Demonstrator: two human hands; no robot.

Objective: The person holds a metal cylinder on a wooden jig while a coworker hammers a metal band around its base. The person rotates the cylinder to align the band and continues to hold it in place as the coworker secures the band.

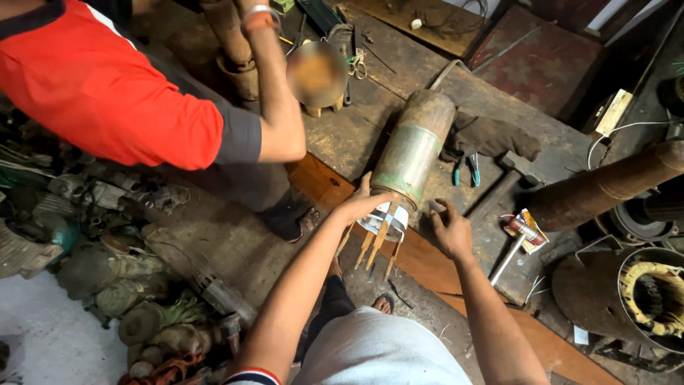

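A long metal cylinder (413,146), dull grey with a green band, lies on its side on the dark wooden surface (356,135), with its near end sticking out past the edge. That end is wrapped in white, and thin wooden sticks (377,239) poke out of it toward the person. The left hand (365,203) rests on the near end, fingers curled loosely over the white part, so this grip is on the cylinder but looks light, not squeezed. The right hand (450,229) is just to the right of the sticks, fingers spread apart and holding nothing. To do this well, I think the left hand should keep the cylinder from rolling while the right hand works on one stick at a time, gently, so none snaps. To the right lie a hammer (499,189), a smaller hammer (514,246) with a shiny handle, and blue-handled pliers (467,170) beside a dark rag (488,137). Farther off, another person in a red shirt (100,85) leans over the surface. On the left, the floor holds a pile of old metal parts (107,264). At the right edge sits a round motor part with yellow windings (652,296).
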